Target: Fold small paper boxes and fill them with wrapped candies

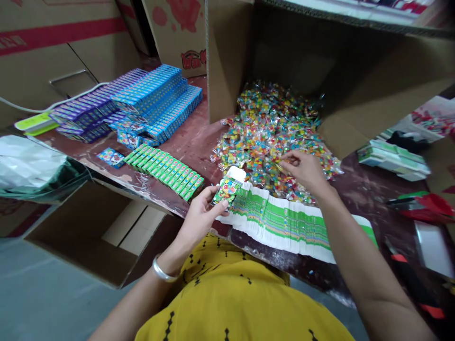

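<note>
Between its thumb and fingers my left hand (205,211) holds a small green printed box (229,189), whose white top flap stands up. My right hand (302,168) is at the near part of a heap of clear-wrapped colourful candies (263,137), its thumb and index finger pinched together; what lies between them is too small to make out. Below both hands, a long fanned row of flat green and white cartons (284,222) runs along the table edge. Left of my left hand stands a row of filled-out green boxes (165,170).
Stacks of blue boxes (156,94) and purple boxes (88,106) stand at the back left. A large carton (384,80) lies open behind the candies. Below the table's left edge is an open cardboard box (95,232). More cartons (394,158) lie at the right.
</note>
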Tool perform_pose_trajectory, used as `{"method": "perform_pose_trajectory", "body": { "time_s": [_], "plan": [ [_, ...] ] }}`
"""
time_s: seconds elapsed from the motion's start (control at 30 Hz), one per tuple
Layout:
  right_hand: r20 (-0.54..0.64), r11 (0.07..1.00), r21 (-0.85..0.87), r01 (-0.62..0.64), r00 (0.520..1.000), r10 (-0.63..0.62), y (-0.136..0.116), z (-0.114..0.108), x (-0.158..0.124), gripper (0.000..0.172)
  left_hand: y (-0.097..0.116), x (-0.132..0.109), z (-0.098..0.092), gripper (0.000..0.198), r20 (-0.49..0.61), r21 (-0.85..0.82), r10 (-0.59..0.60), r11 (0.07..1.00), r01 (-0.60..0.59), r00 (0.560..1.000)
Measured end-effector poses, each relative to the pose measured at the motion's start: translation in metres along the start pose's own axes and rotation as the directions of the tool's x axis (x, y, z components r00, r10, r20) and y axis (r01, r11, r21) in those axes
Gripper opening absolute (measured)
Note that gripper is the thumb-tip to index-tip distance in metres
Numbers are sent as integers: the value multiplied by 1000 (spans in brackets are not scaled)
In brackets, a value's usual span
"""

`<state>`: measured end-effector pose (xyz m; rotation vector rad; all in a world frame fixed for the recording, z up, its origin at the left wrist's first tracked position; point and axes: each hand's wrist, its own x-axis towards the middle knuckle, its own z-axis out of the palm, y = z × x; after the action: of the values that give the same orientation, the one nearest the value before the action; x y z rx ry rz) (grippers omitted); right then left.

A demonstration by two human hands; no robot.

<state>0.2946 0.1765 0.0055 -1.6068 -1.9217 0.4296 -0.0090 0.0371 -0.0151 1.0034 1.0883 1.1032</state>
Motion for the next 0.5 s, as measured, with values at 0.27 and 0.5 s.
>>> {"method": "perform_pose_trajectory", "body": {
  "time_s": [0.27,0.5],
  "plan": [
    [-10,838,541,77,996,-85,-83,-7,-28,14,-8,5,17,33,104,54,27,998,-33,994],
    [-4,895,336,292,951,-308,-116,9,-45,11,-5,4,26,30,88,-35,78,997,-75,993]
  ]
}}
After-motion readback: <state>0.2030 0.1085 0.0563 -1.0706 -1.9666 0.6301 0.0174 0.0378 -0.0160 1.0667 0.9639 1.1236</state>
